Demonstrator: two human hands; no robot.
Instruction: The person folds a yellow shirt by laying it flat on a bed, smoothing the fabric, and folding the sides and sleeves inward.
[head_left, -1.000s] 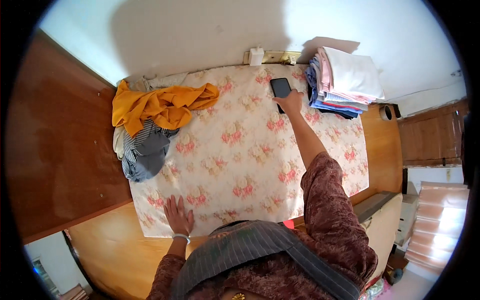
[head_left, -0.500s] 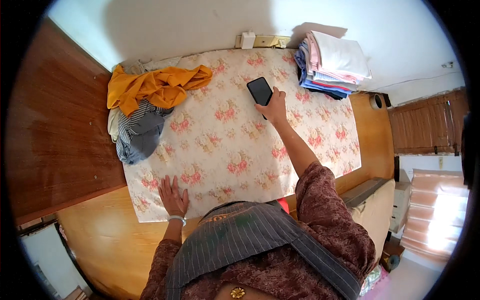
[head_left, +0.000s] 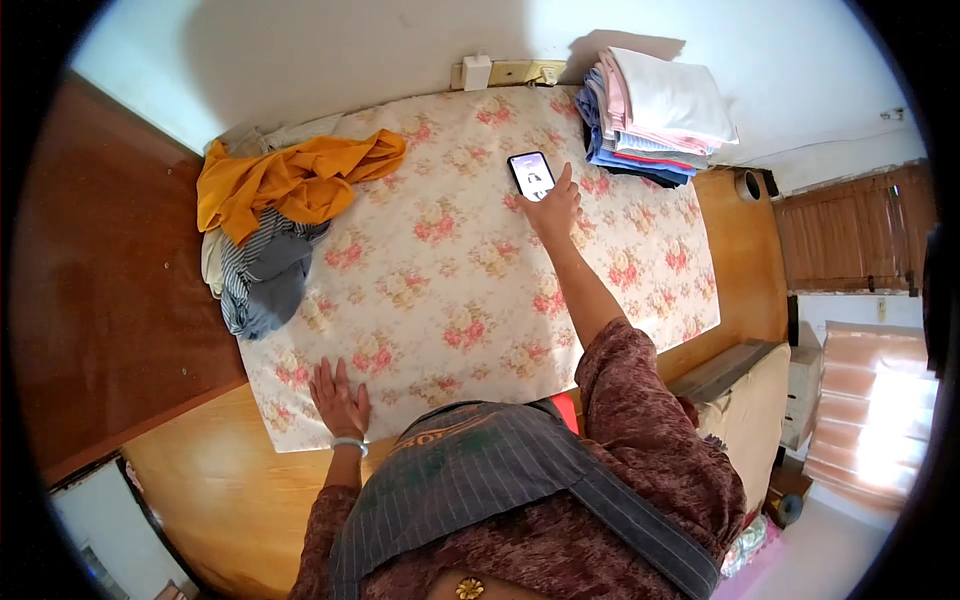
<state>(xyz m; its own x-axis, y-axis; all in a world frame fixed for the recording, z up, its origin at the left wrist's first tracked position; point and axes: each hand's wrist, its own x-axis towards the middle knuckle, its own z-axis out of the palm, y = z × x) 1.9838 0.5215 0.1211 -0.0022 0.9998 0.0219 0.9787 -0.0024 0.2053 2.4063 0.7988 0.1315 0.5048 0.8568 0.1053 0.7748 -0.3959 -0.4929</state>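
A black smartphone with a lit screen is over the far middle of a bed-like surface with a cream floral cover. My right hand grips its lower end, thumb at the left edge and index finger raised beside the right edge. The hand hides the phone's bottom part. My left hand, with a pale bracelet at the wrist, lies flat on the cover near the front left edge, fingers spread and nothing held.
Loose clothes, with an orange garment over striped and grey ones, lie at the left. A neat stack of folded clothes stands at the far right against the wall. Behind the cover is a socket strip; a brown wooden panel borders the left.
The phone's screen has gone from dark to lit. The phone has turned a little and shifted right on the cover with my right hand. My left hand stays flat in place.
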